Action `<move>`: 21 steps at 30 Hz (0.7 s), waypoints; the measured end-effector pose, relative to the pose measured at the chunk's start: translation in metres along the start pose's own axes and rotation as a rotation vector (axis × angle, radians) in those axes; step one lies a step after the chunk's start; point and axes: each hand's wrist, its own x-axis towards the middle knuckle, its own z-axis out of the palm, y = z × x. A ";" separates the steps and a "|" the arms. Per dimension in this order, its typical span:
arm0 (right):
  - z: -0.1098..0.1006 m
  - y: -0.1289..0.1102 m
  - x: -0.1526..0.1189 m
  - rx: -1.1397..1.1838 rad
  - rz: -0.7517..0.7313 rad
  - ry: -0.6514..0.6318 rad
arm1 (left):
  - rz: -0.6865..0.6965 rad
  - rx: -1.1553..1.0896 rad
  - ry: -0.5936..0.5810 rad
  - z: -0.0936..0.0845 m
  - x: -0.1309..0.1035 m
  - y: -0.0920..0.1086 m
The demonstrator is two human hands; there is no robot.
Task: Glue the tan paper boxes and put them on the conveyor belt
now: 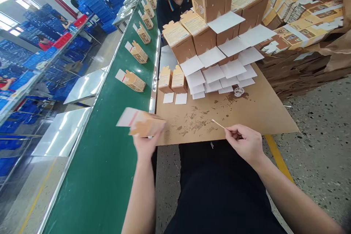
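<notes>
Left hand [144, 147] gripping tan printed cardboard box [146, 126], white flap [124, 117] out, above edge of green belt [101, 157] beside brown cardboard-covered bench [260, 113]; right hand [245, 142] pinching thin pale swab [218, 124]. I'd steady the box; keep swab tip off the dark spots [192, 127].

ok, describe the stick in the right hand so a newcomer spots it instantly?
Find the long green belt, then the brown cardboard sheet on its right. At the sheet's near edge, the right hand pinches a thin pale stick pointing to the picture's upper left. Unlike the boxes and round clear dish beyond it, it is slim and hand-held.
</notes>
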 end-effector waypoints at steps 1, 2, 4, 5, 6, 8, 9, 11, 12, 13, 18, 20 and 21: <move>-0.001 0.001 0.000 0.006 0.005 0.001 | 0.053 0.031 0.108 -0.021 0.012 0.001; -0.001 0.002 0.001 0.019 0.008 -0.006 | 0.107 0.064 0.215 -0.041 0.026 0.001; 0.002 0.002 0.004 0.056 0.008 -0.023 | 0.142 0.104 0.357 -0.075 0.051 -0.001; 0.003 0.002 0.006 0.071 0.007 -0.032 | 0.113 0.119 0.389 -0.088 0.061 -0.003; 0.005 0.000 0.009 0.082 0.002 -0.039 | 0.065 0.139 0.401 -0.098 0.069 -0.006; 0.007 -0.003 0.014 0.091 -0.013 -0.040 | -0.039 0.185 0.376 -0.109 0.072 -0.014; 0.006 -0.004 0.016 0.090 -0.021 -0.033 | -0.079 0.206 0.369 -0.111 0.069 -0.018; -0.001 -0.004 0.018 0.075 -0.030 0.000 | -0.121 0.251 0.413 -0.112 0.052 -0.026; -0.006 -0.003 0.018 0.061 -0.026 0.022 | -0.108 0.271 0.464 -0.110 0.042 -0.030; -0.011 -0.002 0.018 0.045 -0.016 0.043 | -0.065 0.284 0.522 -0.106 0.032 -0.032; -0.028 0.004 0.017 -0.003 0.037 0.089 | 0.253 0.158 0.396 -0.036 0.043 -0.016; -0.028 0.001 0.020 -0.009 0.041 0.072 | 0.212 0.102 0.205 0.012 0.082 0.003; -0.026 -0.002 0.022 -0.007 0.034 0.060 | 0.154 0.083 0.144 0.037 0.105 0.014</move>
